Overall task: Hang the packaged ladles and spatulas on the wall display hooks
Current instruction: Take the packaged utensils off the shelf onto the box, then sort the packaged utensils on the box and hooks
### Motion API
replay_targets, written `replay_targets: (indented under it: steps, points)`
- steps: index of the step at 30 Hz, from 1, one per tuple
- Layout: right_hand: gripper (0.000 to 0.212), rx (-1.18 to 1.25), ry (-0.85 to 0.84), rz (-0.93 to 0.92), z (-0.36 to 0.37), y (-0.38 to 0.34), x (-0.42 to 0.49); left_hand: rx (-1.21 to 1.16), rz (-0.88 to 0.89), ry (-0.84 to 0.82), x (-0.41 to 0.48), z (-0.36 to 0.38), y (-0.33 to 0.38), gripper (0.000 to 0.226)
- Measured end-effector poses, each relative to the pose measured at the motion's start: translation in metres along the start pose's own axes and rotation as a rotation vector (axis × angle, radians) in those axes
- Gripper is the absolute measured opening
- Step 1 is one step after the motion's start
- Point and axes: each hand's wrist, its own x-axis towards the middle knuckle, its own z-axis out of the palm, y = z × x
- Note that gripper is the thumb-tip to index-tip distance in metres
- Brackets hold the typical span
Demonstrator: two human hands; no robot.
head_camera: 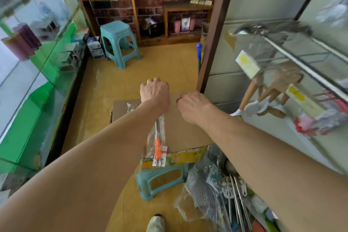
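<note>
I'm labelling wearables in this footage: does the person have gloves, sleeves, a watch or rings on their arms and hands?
No. The left forearm and right forearm are bare to the frame edge, with no sleeve in view. The left hand and right hand wear no gloves, and neither wrist shows a watch or band. No ring shows, though the fingers are mostly hidden.

Fingers of the left hand (154, 90) are curled out of sight past the far edge of the cardboard box (188, 132); what is gripped cannot be told. Same for the right hand (192, 105) at that edge. The head of the orange-handled packaged utensil (159, 147) on the box is covered by the left forearm (113, 137). The hung packages (263, 47) right of the box are blurred, labels unreadable. The bagged pile (222, 199) at the box's near right is cut by the bottom edge.
</note>
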Motion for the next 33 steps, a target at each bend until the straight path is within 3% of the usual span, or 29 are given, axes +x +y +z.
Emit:
replay_targets:
  steps: [6,16,33]
  points:
    - [0.034,-0.007,0.082,0.181,-0.041,0.033,-0.057,0.047,0.127,0.144,-0.016,-0.06,0.039,0.021]
    - [0.031,-0.046,0.138,0.57,-0.096,0.061,-0.151,0.045,0.401,0.289,-0.045,-0.14,0.098,0.036]
    - [0.029,-0.032,0.168,1.125,-0.13,-0.005,-0.322,0.04,0.856,0.439,-0.18,-0.197,0.148,0.035]
